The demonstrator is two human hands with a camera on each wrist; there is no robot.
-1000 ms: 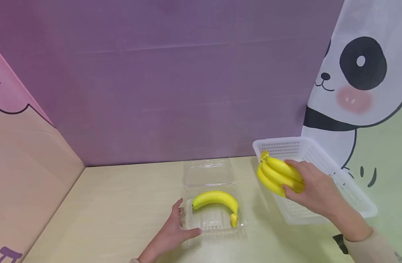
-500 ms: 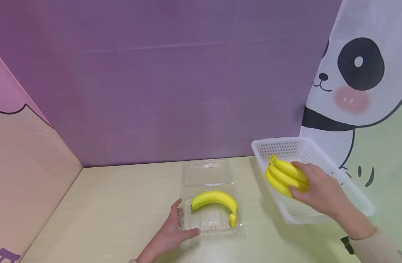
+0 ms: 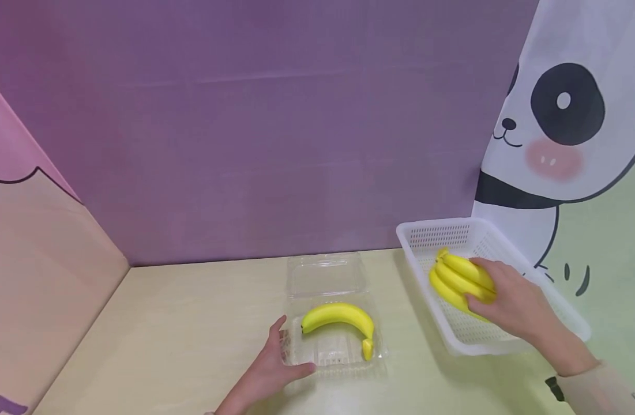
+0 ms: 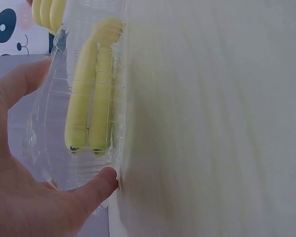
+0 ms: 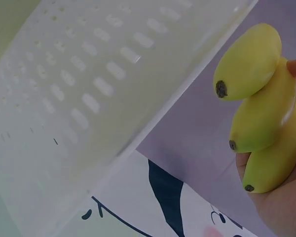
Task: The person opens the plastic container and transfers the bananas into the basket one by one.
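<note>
In the head view my left hand (image 3: pixel 273 357) holds the near left corner of a clear plastic clamshell box (image 3: pixel 330 356), thumb along the front wall and fingers at the left side. A single yellow banana (image 3: pixel 343 313) lies curved inside; through the clear wall in the left wrist view its shape (image 4: pixel 80 98) shows doubled. My right hand (image 3: pixel 511 300) grips a bunch of bananas (image 3: pixel 457 279) above a white perforated basket (image 3: pixel 425 291). Seen from the right wrist, the bunch (image 5: pixel 261 118) has its dark tips pointing outward, above the basket's rim.
The box's lid (image 3: pixel 327 278) is folded back flat on the pale wooden tabletop (image 3: pixel 192 323). A purple backdrop (image 3: pixel 296 144) stands behind the table. On the right, a panel with a panda picture (image 3: pixel 566 115) borders the basket.
My right hand has carried the bunch of bananas to the right and slightly down, from the basket's left rim to over its inside. The left hand keeps its place on the box.
</note>
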